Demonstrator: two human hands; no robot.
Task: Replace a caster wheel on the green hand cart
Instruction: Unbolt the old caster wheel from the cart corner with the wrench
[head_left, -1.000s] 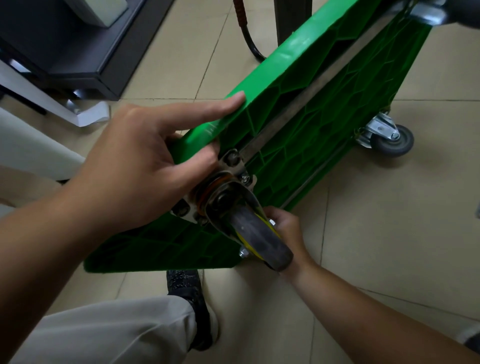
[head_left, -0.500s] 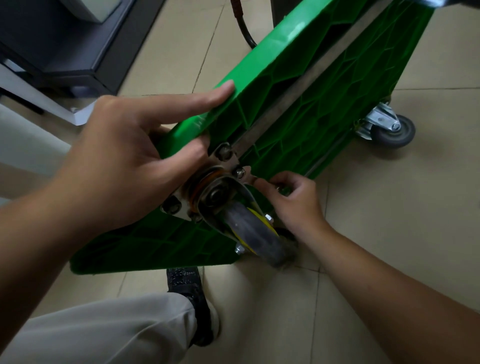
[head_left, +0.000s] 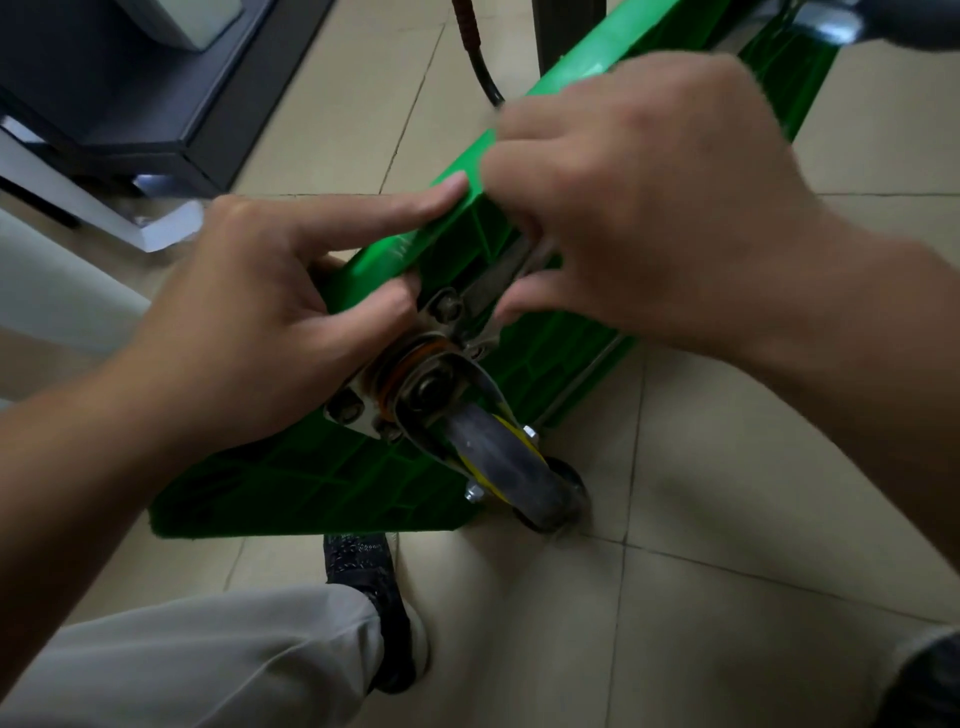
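1. The green hand cart (head_left: 322, 483) stands tipped on its side on the tiled floor (head_left: 727, 519), ribbed underside facing the person, probably so that the wheel fittings can be reached from above.
2. The caster wheel (head_left: 498, 467) sits at the near lower corner of the cart. Its grey tread hangs just above the floor, and its mounting plate (head_left: 363, 410) is fixed to the underside with the bolts (head_left: 448, 306) in place.
3. The left hand (head_left: 249, 322) grips the cart's upper edge right beside the plate. The index finger lies straight along the rim and the other fingers bend round it. I judge this steadies the tipped cart.
4. The right hand (head_left: 649, 208) hovers over the plate's far side, blurred, fingers curled downward towards a bolt. I cannot tell whether it pinches a bolt, holds a tool, or holds nothing.
5. My guess is that the loosening step is just beginning, since no bolt looks removed.
6. A dark shoe (head_left: 363, 571) is planted near the cart's lower edge, perhaps bracing it.
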